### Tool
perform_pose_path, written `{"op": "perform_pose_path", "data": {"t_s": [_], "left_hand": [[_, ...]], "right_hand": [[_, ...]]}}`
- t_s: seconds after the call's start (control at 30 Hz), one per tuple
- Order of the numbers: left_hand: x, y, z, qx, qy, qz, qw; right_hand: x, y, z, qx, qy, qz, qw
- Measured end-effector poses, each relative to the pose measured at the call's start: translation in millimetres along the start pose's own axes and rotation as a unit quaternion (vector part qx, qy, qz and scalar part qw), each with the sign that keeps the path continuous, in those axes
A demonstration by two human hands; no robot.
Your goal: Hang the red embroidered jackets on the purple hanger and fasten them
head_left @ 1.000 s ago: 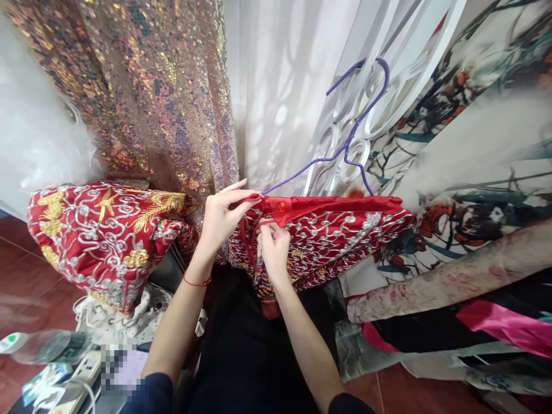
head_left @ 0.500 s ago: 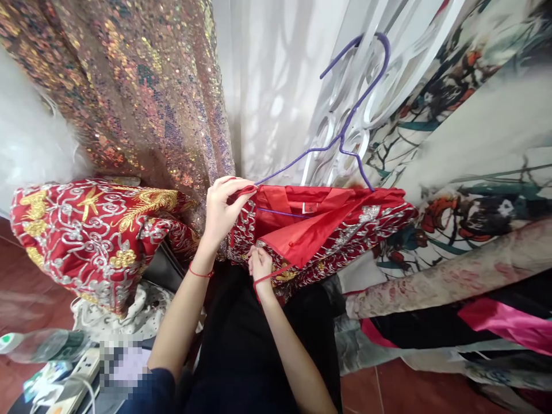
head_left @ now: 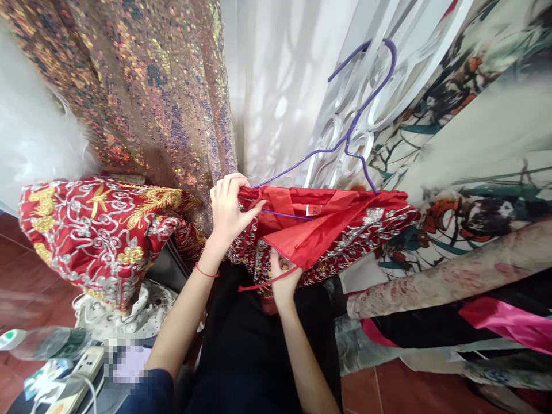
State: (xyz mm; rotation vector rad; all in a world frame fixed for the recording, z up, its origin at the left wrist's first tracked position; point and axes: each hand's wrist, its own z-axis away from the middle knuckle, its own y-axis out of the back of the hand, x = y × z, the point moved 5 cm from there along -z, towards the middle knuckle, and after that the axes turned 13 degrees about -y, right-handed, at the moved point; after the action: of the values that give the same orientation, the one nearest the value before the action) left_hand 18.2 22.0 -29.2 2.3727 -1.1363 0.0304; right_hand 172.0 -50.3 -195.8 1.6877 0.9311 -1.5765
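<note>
A person's left hand (head_left: 230, 210) closes around the left end of a red embroidered garment (head_left: 345, 230) where it meets the tip of a purple wire hanger (head_left: 345, 146), fingers curled and pinching cloth and wire together. The right hand (head_left: 284, 279) sits just below and to the right, thumb up inside the open red lining, gripping the garment's lower edge beside a thin red cord (head_left: 267, 280); how tightly it closes cannot be told. The garment stretches sideways, its long axis running from the left hand out to the right, so the left hand is nearer the hanger's end while the hook rises up and right, clear of both hands. A second red and gold embroidered piece (head_left: 99, 230) lies heaped to the left, well apart. Sequinned fabric (head_left: 142, 86), a white curtain (head_left: 276, 86) and printed cloth (head_left: 474, 144) hang close behind, above a reddish tiled floor (head_left: 17, 270) with a power strip (head_left: 77, 376).
</note>
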Motion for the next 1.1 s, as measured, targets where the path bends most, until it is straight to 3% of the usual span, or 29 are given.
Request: {"op": "perform_pose_path", "data": {"t_s": [0.07,0.1,0.17,0.23,0.3,0.4,0.5,0.6,0.77,0.87,0.93,1.03,1.1], "left_hand": [[-4,0.4,1,0.027,-0.002,0.005,1.000],[-7,1.8,2,0.045,0.001,0.020,0.999],[-14,5.6,3,0.075,0.019,0.063,0.995],[-21,8.4,4,0.078,0.038,0.097,0.992],[-27,9.9,4,0.079,0.054,0.117,0.988],[-41,10.0,3,0.149,0.108,0.177,0.967],[-60,-1.5,-1,0.204,0.179,0.281,0.920],[-68,-14.6,-8,0.188,0.225,0.326,0.898],[-59,-14.8,-9,0.099,0.163,0.245,0.951],[-62,-10.0,1,0.111,0.160,0.224,0.955],[-71,-10.9,9,0.146,0.202,0.255,0.934],[-85,-20.5,17,0.201,0.302,0.333,0.870],[-91,-29.1,18,0.204,0.352,0.380,0.831]], "right_hand": [[-48,44,-9,0.162,0.186,0.088,0.965],[-73,62,-13,0.209,0.277,0.130,0.929],[-117,89,-31,0.242,0.389,0.241,0.856],[-151,108,-59,0.210,0.429,0.376,0.794],[-172,123,-87,0.120,0.446,0.473,0.750],[-190,147,-118,0.028,0.468,0.521,0.714],[-198,168,-137,-0.035,0.463,0.511,0.724],[-198,182,-143,-0.100,0.434,0.490,0.749],[-198,191,-135,-0.116,0.436,0.446,0.773],[-198,191,-134,-0.109,0.426,0.448,0.778],[-197,190,-136,-0.123,0.409,0.444,0.788],[-194,189,-140,-0.151,0.368,0.422,0.814],[-193,189,-141,-0.153,0.349,0.408,0.830]]}}
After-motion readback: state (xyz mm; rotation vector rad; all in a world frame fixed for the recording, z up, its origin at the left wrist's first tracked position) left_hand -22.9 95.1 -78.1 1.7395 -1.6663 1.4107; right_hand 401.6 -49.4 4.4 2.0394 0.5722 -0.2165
